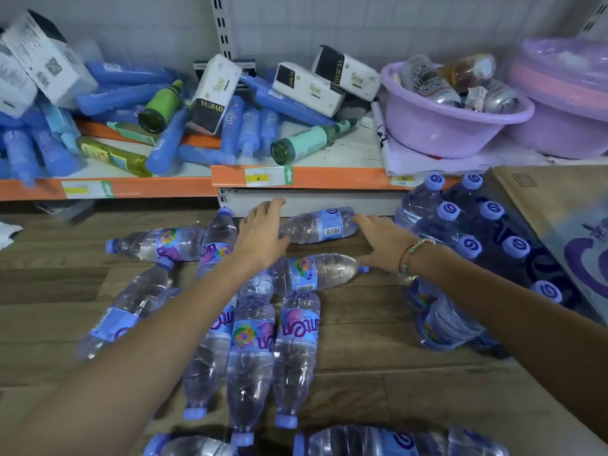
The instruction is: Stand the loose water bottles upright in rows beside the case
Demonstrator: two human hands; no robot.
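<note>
Several clear water bottles with blue labels and caps lie on their sides on the wooden floor (pixel 362 330). One bottle (pixel 320 224) lies crosswise at the far side, near the shelf base. My left hand (pixel 261 230) reaches over its left end with fingers spread and relaxed. My right hand (pixel 383 243) reaches toward its right end, fingers extended, tips at or near the bottle. Another bottle (pixel 317 271) lies just below both hands. The shrink-wrapped case (pixel 477 238) of upright bottles stands at the right.
A low orange-edged shelf (pixel 316 177) behind holds blue tubes, green glass bottles and tissue boxes. Purple basins (pixel 450 123) with cans sit at its right. A cardboard box (pixel 559 205) stands right of the case. More bottles lie at the bottom edge (pixel 394 442).
</note>
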